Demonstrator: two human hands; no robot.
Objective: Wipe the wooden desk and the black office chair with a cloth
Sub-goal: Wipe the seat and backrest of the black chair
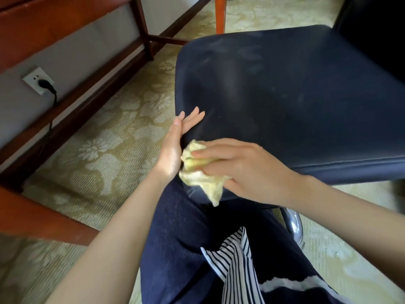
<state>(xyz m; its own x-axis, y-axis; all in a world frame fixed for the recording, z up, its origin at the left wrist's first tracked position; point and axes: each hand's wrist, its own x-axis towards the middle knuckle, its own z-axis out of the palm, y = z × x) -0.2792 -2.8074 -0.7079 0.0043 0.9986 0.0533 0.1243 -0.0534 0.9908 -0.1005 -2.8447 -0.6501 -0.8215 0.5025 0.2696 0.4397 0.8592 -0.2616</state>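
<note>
The black office chair's seat (285, 95) fills the upper right, with pale dusty smears on it. At its near left corner my right hand (241, 170) holds a crumpled pale yellow cloth (197, 172) against the seat edge, fingers curled over it. My left hand (175, 148) stands on edge beside the cloth, fingers straight, its palm against the seat's left rim. The wooden desk (39, 25) shows at the upper left, only its underside rail and legs in view.
A wall socket (38, 81) with a black plug and hanging cord sits under the desk. Desk leg and floor rails (144, 29) cross the patterned carpet (114, 137). A chrome chair base (293, 224) shows below the seat. My legs in dark trousers are below.
</note>
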